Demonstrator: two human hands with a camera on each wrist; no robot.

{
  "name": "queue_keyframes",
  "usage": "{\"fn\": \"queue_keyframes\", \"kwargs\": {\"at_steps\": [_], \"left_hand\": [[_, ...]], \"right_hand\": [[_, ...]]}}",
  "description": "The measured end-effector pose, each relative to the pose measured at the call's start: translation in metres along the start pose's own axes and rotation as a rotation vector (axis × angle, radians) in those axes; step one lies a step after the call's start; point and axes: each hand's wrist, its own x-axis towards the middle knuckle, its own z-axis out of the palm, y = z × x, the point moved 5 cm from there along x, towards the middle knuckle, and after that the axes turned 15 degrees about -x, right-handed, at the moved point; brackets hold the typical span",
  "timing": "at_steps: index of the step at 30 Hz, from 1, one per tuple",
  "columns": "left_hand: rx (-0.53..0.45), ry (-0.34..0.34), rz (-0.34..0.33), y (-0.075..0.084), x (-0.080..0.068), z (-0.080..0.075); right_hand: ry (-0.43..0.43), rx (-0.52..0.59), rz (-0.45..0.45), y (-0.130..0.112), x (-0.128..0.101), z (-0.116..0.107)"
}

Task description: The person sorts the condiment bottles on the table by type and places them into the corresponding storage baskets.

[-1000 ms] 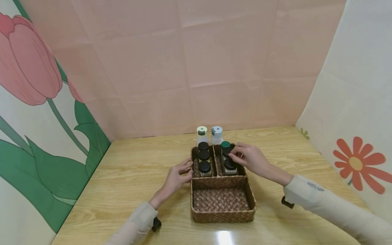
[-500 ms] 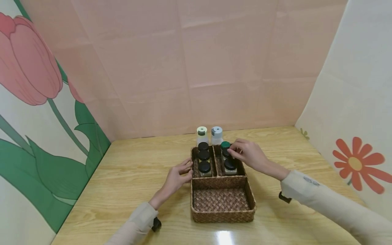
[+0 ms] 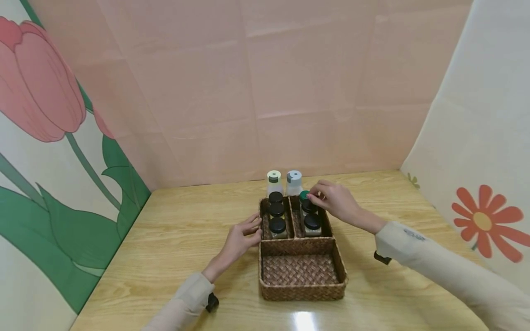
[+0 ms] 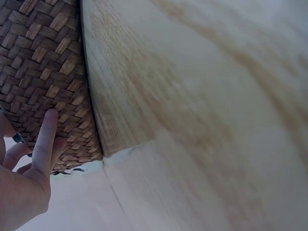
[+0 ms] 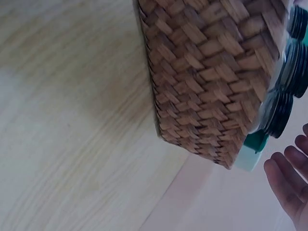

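A brown woven basket (image 3: 303, 292) has two narrow back compartments and a wide front one. My left hand (image 3: 241, 240) rests its fingertips against the basket's left side; the left wrist view shows an extended finger (image 4: 46, 139) on the weave. Three jars with black lids (image 3: 277, 210) stand in the left back compartment. In the right one are two black-lidded jars (image 3: 312, 222) and, behind them, a green-capped one (image 3: 304, 196). My right hand (image 3: 337, 202) hovers over that row, fingertips right at the green cap. Its fingers (image 5: 284, 180) look relaxed in the right wrist view.
Behind the basket stand two white bottles, one with a pale green cap (image 3: 274, 176), the other with a light blue cap (image 3: 294, 177). A pink sheet (image 3: 248, 92) hangs along the back edge of the wooden table (image 3: 186, 220). Patterned sheets hang on both sides.
My right hand has moved back along the right row, from the middle black lid to the green cap. The left hand and the basket have kept their places.
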Motion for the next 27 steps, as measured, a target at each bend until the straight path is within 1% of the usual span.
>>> {"fn": "queue_keyframes", "kwargs": {"at_steps": [5,9,13,16,19,22,27], "left_hand": [[0.011,-0.001,0.002,0.003,0.000,0.001],[0.012,-0.009,0.013,0.015,-0.004,0.004],[0.013,-0.010,0.021,0.029,-0.007,0.005],[0.003,-0.005,0.033,0.032,-0.008,0.005],[-0.006,-0.006,0.035,0.031,-0.008,0.005],[0.009,-0.008,0.022,0.030,-0.007,0.005],[0.025,0.000,0.013,0.009,-0.003,-0.003]], "right_hand": [[-0.036,-0.018,0.022,0.006,0.006,0.006],[-0.070,-0.019,0.035,0.008,0.010,0.010],[-0.079,-0.004,0.048,0.009,0.015,0.013],[-0.079,0.003,0.056,0.012,0.018,0.016],[-0.085,-0.001,0.070,0.016,0.020,0.019],[-0.090,0.000,0.085,0.019,0.022,0.022],[-0.076,-0.012,0.087,0.020,0.024,0.032]]}}
